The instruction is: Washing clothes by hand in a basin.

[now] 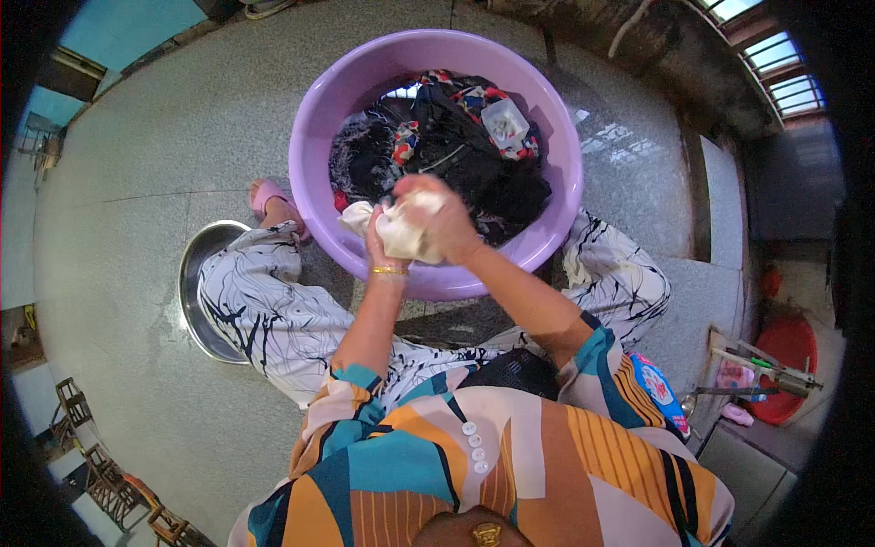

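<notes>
A large purple plastic basin (437, 292) stands on the floor between my legs. Dark wet clothes (451, 150) lie in it with a red, white and blue patterned cloth (473, 101) and a clear plastic container (504, 124). Over the near side of the basin, my left hand (380, 241) supports a bunched cream cloth (410, 229) from the left, a gold bracelet at its wrist. My right hand (444, 219), slightly blurred, presses on the same cloth from the right. Part of the cloth sticks out to the left of my left hand.
A metal basin (198, 342) lies beside my left knee, partly under the trouser leg. Near my right hip is a blue and pink packet (657, 393). A red basin (786, 369) stands farther right. Wooden chairs (116, 478) are at the lower left.
</notes>
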`<act>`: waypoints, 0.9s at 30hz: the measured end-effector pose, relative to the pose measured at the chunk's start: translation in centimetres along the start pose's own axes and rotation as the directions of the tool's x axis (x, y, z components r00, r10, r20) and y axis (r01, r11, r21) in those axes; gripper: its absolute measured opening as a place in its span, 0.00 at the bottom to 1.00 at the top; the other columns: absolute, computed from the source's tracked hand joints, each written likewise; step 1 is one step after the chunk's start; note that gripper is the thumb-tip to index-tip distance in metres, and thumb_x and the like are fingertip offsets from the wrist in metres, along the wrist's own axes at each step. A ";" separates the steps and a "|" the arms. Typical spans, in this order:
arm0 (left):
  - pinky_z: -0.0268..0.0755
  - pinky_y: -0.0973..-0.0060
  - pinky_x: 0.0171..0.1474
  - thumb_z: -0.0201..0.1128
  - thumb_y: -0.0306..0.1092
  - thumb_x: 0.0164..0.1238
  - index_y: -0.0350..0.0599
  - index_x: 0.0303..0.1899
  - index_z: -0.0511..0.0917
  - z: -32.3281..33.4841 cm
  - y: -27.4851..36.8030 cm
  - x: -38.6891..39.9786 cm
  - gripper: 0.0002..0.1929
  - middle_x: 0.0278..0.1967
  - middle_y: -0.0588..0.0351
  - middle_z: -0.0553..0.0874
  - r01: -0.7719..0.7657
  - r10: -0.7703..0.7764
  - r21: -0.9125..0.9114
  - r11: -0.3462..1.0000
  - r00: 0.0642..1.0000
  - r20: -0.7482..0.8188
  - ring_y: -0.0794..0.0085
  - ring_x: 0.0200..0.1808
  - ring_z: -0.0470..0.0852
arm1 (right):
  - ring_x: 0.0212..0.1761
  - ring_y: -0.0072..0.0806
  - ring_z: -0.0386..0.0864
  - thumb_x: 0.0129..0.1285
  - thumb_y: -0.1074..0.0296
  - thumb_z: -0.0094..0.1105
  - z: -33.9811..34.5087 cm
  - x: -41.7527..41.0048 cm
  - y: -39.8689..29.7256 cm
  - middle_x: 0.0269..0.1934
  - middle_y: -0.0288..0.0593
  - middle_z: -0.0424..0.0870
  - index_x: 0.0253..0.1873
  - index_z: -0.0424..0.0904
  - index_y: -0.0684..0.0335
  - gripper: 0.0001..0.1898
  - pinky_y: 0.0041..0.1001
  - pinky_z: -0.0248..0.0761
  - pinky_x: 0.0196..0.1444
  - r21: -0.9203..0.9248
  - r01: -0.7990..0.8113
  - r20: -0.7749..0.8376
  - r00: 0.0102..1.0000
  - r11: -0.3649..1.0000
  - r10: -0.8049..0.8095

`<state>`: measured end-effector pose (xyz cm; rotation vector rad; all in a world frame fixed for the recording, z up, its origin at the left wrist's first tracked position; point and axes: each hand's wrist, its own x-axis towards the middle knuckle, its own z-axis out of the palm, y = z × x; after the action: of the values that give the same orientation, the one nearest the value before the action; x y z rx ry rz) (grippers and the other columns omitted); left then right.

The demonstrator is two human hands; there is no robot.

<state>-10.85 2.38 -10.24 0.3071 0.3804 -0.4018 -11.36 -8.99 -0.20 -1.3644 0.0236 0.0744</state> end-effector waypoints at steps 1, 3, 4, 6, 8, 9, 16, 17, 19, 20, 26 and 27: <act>0.69 0.63 0.49 0.47 0.46 0.62 0.41 0.47 0.69 -0.8 0.2 0.4 0.19 0.41 0.50 0.78 -0.075 0.075 0.098 0.992 0.997 0.003 0.59 0.45 0.75 | 0.43 0.34 0.72 0.49 0.75 0.54 1.2 -0.7 0.0 0.40 0.42 0.74 0.44 0.73 0.58 0.14 0.36 0.64 0.50 -0.302 0.188 0.097 0.981 0.935 -0.166; 0.72 0.69 0.39 0.49 0.48 0.63 0.49 0.42 0.70 -1.6 0.4 0.8 0.15 0.34 0.57 0.78 -0.002 0.021 -0.088 0.996 0.975 0.219 0.66 0.37 0.76 | 0.38 0.35 0.73 0.47 0.74 0.56 3.5 -2.1 -0.5 0.35 0.41 0.74 0.37 0.75 0.58 0.09 0.36 0.64 0.47 -0.541 0.557 0.276 0.825 0.630 -0.493; 0.70 0.71 0.34 0.50 0.50 0.62 0.52 0.40 0.70 -0.5 0.2 0.9 0.14 0.31 0.59 0.76 0.049 -0.026 -0.104 0.993 0.977 0.210 0.70 0.33 0.75 | 0.38 0.35 0.73 0.47 0.74 0.56 3.7 -2.5 -0.3 0.35 0.41 0.74 0.37 0.75 0.58 0.09 0.36 0.64 0.47 -0.548 0.551 0.268 0.828 0.629 -0.493; 0.65 0.76 0.25 0.51 0.56 0.59 0.54 0.37 0.71 2.2 -0.2 -0.2 0.17 0.25 0.63 0.72 0.024 -0.024 0.004 1.000 0.999 0.030 0.75 0.25 0.71 | 0.35 0.39 0.73 0.46 0.70 0.57 3.9 -2.9 0.2 0.29 0.41 0.74 0.32 0.73 0.59 0.07 0.37 0.62 0.45 -0.586 0.619 0.234 0.747 0.523 -0.622; 0.66 0.76 0.26 0.51 0.55 0.60 0.54 0.37 0.72 -0.3 0.0 1.4 0.16 0.25 0.63 0.73 0.084 -0.080 -0.074 0.994 0.995 0.061 0.75 0.26 0.72 | 0.32 0.40 0.73 0.47 0.69 0.57 3.3 -2.5 1.0 0.26 0.41 0.73 0.30 0.72 0.59 0.06 0.37 0.64 0.42 -0.603 0.629 0.285 0.744 0.491 -0.604; 0.67 0.75 0.28 0.51 0.54 0.60 0.53 0.36 0.72 -0.7 0.3 2.1 0.16 0.25 0.62 0.74 0.141 -0.127 -0.150 0.979 0.987 0.102 0.75 0.26 0.72 | 0.29 0.41 0.73 0.47 0.67 0.57 2.9 -2.0 1.3 0.24 0.41 0.73 0.28 0.71 0.59 0.06 0.37 0.65 0.38 -0.616 0.645 0.339 0.736 0.453 -0.586; 0.71 0.73 0.39 0.50 0.49 0.62 0.47 0.38 0.73 2.1 -1.3 0.5 0.16 0.31 0.58 0.78 0.060 -0.065 0.051 0.997 0.993 0.099 0.71 0.34 0.77 | 0.24 0.42 0.75 0.53 0.65 0.51 -0.8 0.9 4.5 0.20 0.48 0.73 0.23 0.68 0.61 0.09 0.35 0.68 0.26 -0.748 0.325 0.113 0.921 0.579 -0.372; 0.72 0.72 0.42 0.50 0.48 0.62 0.46 0.40 0.73 2.3 -1.4 0.5 0.15 0.34 0.56 0.79 0.003 -0.003 0.098 0.995 1.000 -0.007 0.70 0.36 0.78 | 0.24 0.42 0.75 0.53 0.65 0.51 -1.9 1.5 5.6 0.20 0.48 0.73 0.23 0.68 0.61 0.09 0.35 0.68 0.26 -0.745 0.322 0.110 0.923 0.584 -0.369; 0.71 0.72 0.43 0.52 0.44 0.61 0.44 0.44 0.72 3.0 -1.7 0.6 0.16 0.38 0.56 0.78 -0.001 0.009 0.162 0.987 0.999 -0.051 0.69 0.38 0.78 | 0.23 0.44 0.75 0.54 0.65 0.50 -5.1 2.7 8.6 0.20 0.49 0.73 0.26 0.69 0.61 0.07 0.37 0.69 0.28 -0.863 0.207 0.034 0.934 0.461 -0.356; 0.71 0.71 0.45 0.50 0.40 0.63 0.44 0.48 0.69 3.5 -1.9 0.3 0.15 0.40 0.55 0.78 -0.003 0.041 0.283 0.959 0.991 -0.129 0.68 0.40 0.77 | 0.23 0.44 0.75 0.54 0.65 0.50 -6.3 2.9 9.3 0.20 0.49 0.73 0.26 0.69 0.61 0.07 0.37 0.69 0.28 -0.860 0.199 0.025 0.936 0.471 -0.350; 0.65 0.70 0.52 0.70 0.37 0.37 0.37 0.55 0.62 -8.7 3.8 5.1 0.39 0.48 0.45 0.74 -0.002 0.279 0.991 -0.135 0.960 0.040 0.59 0.50 0.72 | 0.41 0.44 0.69 0.53 0.70 0.48 -9.7 2.6 8.9 0.36 0.48 0.72 0.40 0.70 0.62 0.09 0.39 0.66 0.41 -0.908 0.069 -0.014 0.981 0.414 -0.195; 0.65 0.70 0.52 0.70 0.37 0.37 0.37 0.55 0.62 -7.4 3.4 5.6 0.39 0.48 0.45 0.74 0.005 0.254 0.991 -0.132 0.967 0.029 0.59 0.50 0.72 | 0.41 0.44 0.69 0.53 0.70 0.48 -10.4 2.2 9.5 0.36 0.48 0.72 0.40 0.70 0.62 0.09 0.39 0.66 0.41 -0.910 0.042 -0.036 0.983 0.411 -0.180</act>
<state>-6.80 6.20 -18.40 2.0289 0.1036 -0.3967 -9.53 -17.14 -11.75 -2.5030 -0.0041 -0.1507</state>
